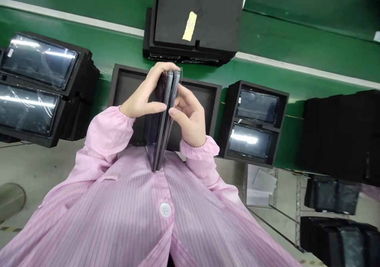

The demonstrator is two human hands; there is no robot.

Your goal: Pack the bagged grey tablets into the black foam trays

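Two thin dark tablets [164, 126] are held together on edge in front of my chest, with their narrow sides facing up. My left hand [145, 94] grips the left one, thumb on its near edge and fingers over the top. On the other side, my right hand [190, 118] has its thumb at the edge of the right tablet and its fingers curled behind it. Glossy glass shows on the left face; a clear film edge sticks out at the upper right. Beneath them lies a black foam tray [216, 104], partly hidden by my hands and the tablets.
Black foam trays with glossy screens [38, 61] are stacked at left. Another tray with two screens [257, 106] stands at right. A black foam stack [216, 17] with a yellow label [190, 26] sits behind on the green bench [118, 47]. Further right is a dark stack [341, 136].
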